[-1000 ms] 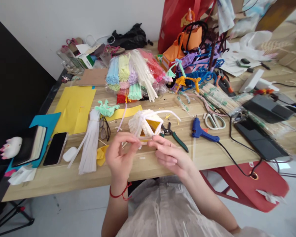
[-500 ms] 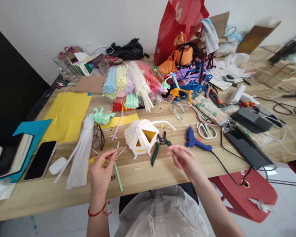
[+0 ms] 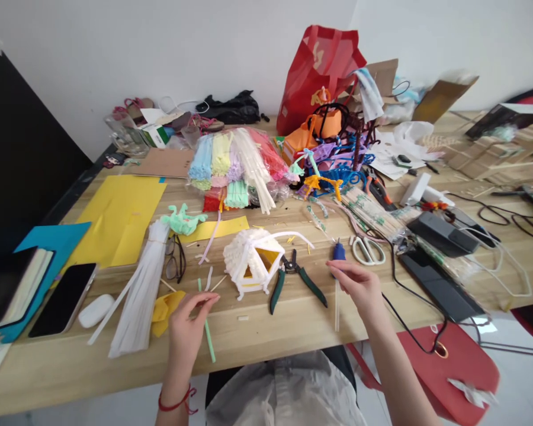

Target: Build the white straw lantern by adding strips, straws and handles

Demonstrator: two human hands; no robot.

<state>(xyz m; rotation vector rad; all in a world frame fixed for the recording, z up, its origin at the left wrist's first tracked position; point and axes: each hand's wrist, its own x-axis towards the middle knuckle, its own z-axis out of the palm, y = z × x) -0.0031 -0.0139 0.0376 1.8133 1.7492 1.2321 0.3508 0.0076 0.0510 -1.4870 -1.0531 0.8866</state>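
Observation:
My left hand (image 3: 190,319) hovers over the near table edge, thumb and forefinger pinched together; whatever they hold, if anything, is too small to make out. Close to it are a light green stick (image 3: 209,337), a short white strip (image 3: 209,278) and a crumpled yellow piece (image 3: 165,312). My right hand (image 3: 359,284) is over the blue glue gun (image 3: 339,251), hiding its handle, with fingers stretched out and the thumb apart. Below those fingers shows a thin translucent stick (image 3: 337,307). Between my hands stand a small white fuzzy house-like model (image 3: 249,263) and spread green-handled pliers (image 3: 293,278).
White scissors (image 3: 368,251) lie beyond my right hand, near a black cable (image 3: 400,310). To the left are a bundle of white strips (image 3: 135,307), eyeglasses (image 3: 176,260) and a phone (image 3: 64,300). Bundled pipe cleaners (image 3: 233,160) and a red bag (image 3: 315,77) are at the back.
My right hand has moved right, over the glue gun, uncovering the pliers' right handle. My left hand has come lower, away from the short white strip. The view has shifted slightly.

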